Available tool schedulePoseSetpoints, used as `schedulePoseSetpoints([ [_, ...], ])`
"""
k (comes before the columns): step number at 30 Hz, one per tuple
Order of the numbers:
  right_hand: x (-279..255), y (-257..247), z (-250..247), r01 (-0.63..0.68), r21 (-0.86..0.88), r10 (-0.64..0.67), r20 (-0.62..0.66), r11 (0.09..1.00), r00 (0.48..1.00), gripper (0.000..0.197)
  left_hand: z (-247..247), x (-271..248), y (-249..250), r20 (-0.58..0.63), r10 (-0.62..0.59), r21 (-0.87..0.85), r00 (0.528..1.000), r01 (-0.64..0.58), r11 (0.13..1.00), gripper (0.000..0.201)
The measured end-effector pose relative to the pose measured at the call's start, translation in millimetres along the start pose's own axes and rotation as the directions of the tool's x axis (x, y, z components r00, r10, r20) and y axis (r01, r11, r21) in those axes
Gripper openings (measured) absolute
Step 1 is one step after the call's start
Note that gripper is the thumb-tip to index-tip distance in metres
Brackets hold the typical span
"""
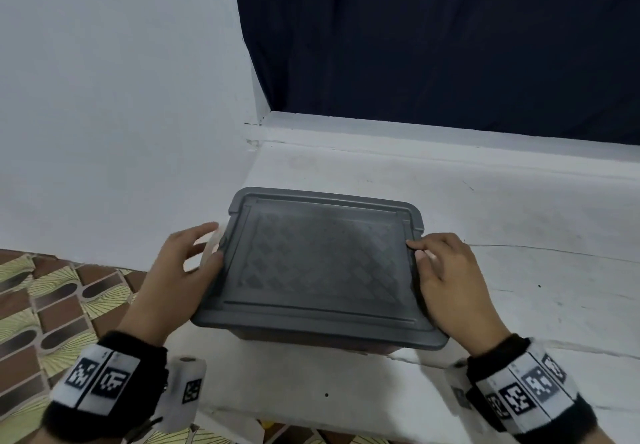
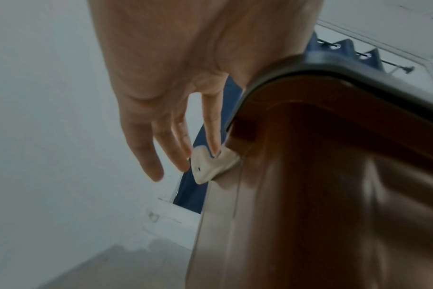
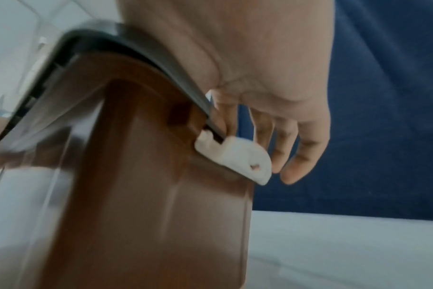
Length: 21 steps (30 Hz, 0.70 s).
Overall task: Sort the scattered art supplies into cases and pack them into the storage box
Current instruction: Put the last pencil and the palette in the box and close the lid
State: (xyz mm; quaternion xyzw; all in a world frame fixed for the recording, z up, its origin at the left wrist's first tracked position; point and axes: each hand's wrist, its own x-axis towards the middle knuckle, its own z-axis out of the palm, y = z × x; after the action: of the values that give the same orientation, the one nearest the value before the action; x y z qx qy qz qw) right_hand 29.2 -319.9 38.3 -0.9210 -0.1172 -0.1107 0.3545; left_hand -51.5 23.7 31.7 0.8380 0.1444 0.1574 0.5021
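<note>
White ledge (image 1: 485,221); hands at lidded storage box (image 1: 311,260).

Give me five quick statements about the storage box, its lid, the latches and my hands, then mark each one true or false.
1. The grey lid sits on the brown storage box. True.
2. The left hand is at the box's left side, fingers at the white latch. True.
3. The right hand is lifting a pencil case above the lid. False: it is at the lid's right edge, fingers by the right latch; no case shows.
4. The box stands on the patterned floor. False: it stands on the white ledge.
5. Loose art supplies lie on top of the lid. False: nothing lies on the lid.
</note>
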Motion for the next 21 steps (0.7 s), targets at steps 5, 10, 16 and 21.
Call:
schedulePoseSetpoints([
  [5, 1, 2, 7, -0.459, 0.533, 0.429, 0.190, 0.711, 0.883, 0.044, 5, -1, -1, 0.047, -0.178, -0.339, 0.983, 0.183, 0.923, 0.044],
  [10, 4, 7, -10, -0.652, 0.668, 0.365, 0.542, 0.360, 0.757, 0.032, 0, -1, 9, 0.326, -0.242, -0.648, 0.914, 0.403, 0.646, 0.040],
  [16, 0, 2, -13, -0.542, 0.657, 0.316, 0.441, 0.524, 0.840, 0.026, 12, -7, 7, 0.127, -0.116, -0.562, 0.985, 0.168, 0.810, 0.044],
  [21, -5, -4, -4, -0.431, 0.638, 0.294, 0.316, 0.638, 0.902, 0.043, 9, -6, 8, 0.176, -0.017, -0.300, 0.984, 0.070, 0.951, 0.049],
])
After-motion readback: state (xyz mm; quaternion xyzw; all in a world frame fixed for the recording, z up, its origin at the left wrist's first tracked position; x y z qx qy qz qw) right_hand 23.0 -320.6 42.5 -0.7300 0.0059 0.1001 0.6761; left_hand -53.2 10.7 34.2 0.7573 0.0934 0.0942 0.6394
